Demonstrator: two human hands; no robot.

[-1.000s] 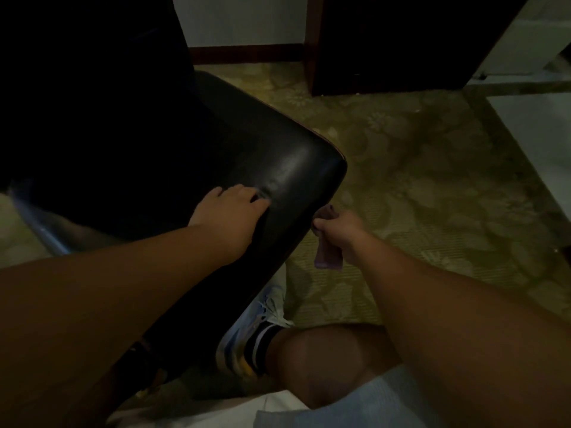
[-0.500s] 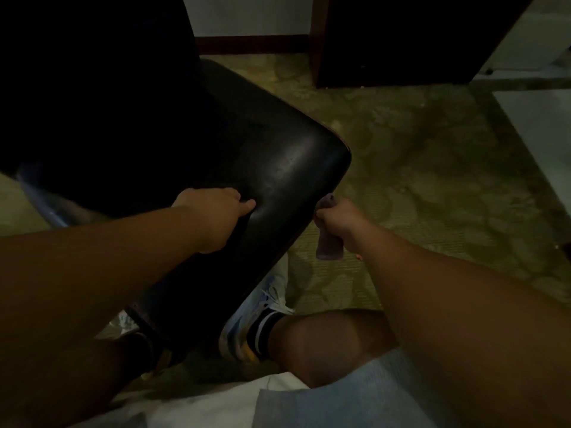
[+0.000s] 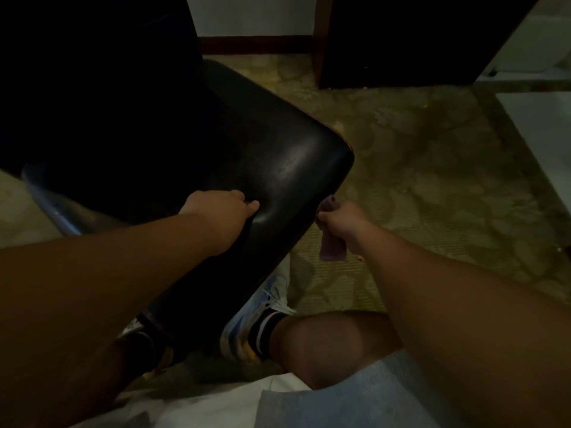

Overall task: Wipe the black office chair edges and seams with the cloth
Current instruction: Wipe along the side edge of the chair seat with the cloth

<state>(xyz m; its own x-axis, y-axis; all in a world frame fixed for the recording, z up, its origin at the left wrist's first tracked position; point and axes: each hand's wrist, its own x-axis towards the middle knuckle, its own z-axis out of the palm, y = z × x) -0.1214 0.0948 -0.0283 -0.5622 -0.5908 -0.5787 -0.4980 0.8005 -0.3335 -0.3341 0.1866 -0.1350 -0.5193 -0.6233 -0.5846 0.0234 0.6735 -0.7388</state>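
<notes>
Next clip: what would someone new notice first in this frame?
The glossy black chair seat fills the middle left, its rounded corner catching the light. The left hand grips the seat's near edge, while the right hand holds a purplish cloth against the seat's side edge below that corner. A pale sneaker shows under the seat.

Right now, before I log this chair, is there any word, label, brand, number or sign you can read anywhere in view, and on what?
None: no readable text in this dim head view.
Black chair seat: bare, no tag or label showing.
Cloth in the right hand: no print visible.
Shoe: coloured markings only, no legible brand.
Left hand grips the seat's near edge and hides that part.
</notes>
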